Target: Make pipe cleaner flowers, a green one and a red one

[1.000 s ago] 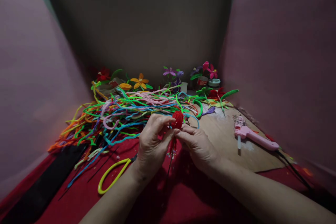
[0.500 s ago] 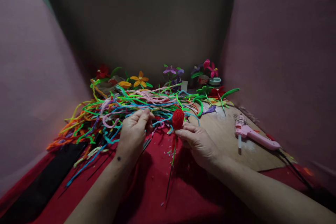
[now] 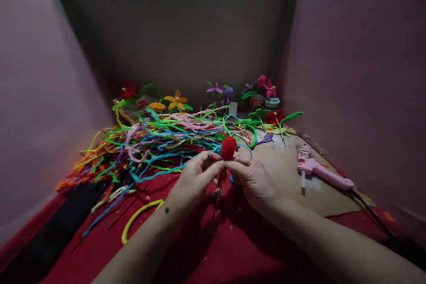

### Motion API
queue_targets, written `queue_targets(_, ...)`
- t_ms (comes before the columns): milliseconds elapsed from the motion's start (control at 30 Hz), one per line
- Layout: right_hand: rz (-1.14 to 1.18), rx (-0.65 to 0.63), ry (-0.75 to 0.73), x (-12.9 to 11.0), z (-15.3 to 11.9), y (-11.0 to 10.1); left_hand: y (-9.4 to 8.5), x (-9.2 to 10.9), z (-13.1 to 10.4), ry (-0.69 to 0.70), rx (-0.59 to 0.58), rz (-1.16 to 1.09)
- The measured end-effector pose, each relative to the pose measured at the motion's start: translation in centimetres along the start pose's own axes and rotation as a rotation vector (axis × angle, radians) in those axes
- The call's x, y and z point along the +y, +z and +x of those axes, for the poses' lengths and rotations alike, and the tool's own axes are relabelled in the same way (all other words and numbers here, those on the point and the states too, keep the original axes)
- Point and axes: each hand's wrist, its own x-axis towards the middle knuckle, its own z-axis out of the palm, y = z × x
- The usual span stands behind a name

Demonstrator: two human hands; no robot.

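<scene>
A fuzzy red pipe-cleaner flower bud [image 3: 228,147] stands upright between my hands, its stem hanging down over the red cloth. With thumb and fingers closed, my right hand [image 3: 254,177] grips the bud just under its head. Opposite it, my left hand [image 3: 199,173] pinches the same place, fingertips meeting those of the right. The exact grip points are partly hidden behind the fingers. A yellow curved handle [image 3: 131,219] shows beside my left forearm, the rest of that tool covered by the arm.
A big heap of coloured pipe cleaners [image 3: 173,131] lies beyond my hands. A pink glue gun [image 3: 326,173] rests on a brown board [image 3: 279,177] at the right. Finished orange flowers [image 3: 177,100] and others line the back. A black strip [image 3: 66,222] lies at left.
My left hand has come right and slightly down to meet the right hand under the red bud. The yellow handle, hidden before, now shows. The bud has shifted slightly right.
</scene>
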Motion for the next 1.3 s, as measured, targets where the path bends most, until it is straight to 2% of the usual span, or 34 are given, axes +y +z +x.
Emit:
queue_targets(67,0.045,-0.007,0.052,0.1,0.0,0.0,0.6,-0.5,-0.1,-0.023,-0.080,-0.037)
queue_targets(133,0.072,-0.018,0.092,0.1,0.0,0.0,1.1,-1.2,-0.2,-0.026,-0.096,-0.016)
queue_targets(200,0.069,0.001,0.088,0.2,0.0,0.0,1.5,-1.9,-0.3,0.025,-0.006,0.120)
queue_targets(267,0.061,0.046,0.072,0.2,0.0,0.1,1.7,-2.6,-0.4,0.136,0.140,0.350)
queue_targets(333,0.071,0.080,0.064,0.1,0.1,0.2,1.8,-3.1,-0.5,0.269,0.230,0.583)
queue_targets(433,0.112,0.092,0.056,-0.1,0.0,0.5,1.7,-3.6,-0.6,0.451,0.239,0.829)
queue_targets(500,0.124,0.094,0.045,-0.2,-0.1,0.6,1.6,-3.7,-0.5,0.523,0.230,0.871)
queue_targets(567,0.119,0.095,0.037,-0.3,-0.2,0.7,1.5,-3.5,-0.5,0.530,0.221,0.807)
queue_targets(633,0.119,0.083,0.030,-0.3,-0.2,0.7,1.5,-3.1,-0.6,0.474,0.210,0.706)
queue_targets(867,0.149,-0.020,0.004,-0.2,0.0,0.3,1.5,-1.2,-0.9,0.110,0.137,0.201)
queue_targets(1000,0.157,-0.045,0.023,-0.3,0.0,0.1,1.4,-0.6,-0.8,-0.039,0.067,-0.069)
queue_targets(1100,0.162,-0.079,0.045,-0.2,0.2,-0.1,1.3,-0.6,-0.6,-0.100,0.023,-0.233)
queue_targets(1200,0.184,-0.142,0.098,-0.1,0.4,-0.3,1.0,-0.9,-0.5,-0.152,-0.062,-0.397)
queue_targets(1300,0.225,-0.207,0.192,-0.2,0.5,-0.5,0.7,-1.3,-0.3,-0.189,-0.216,-0.551)
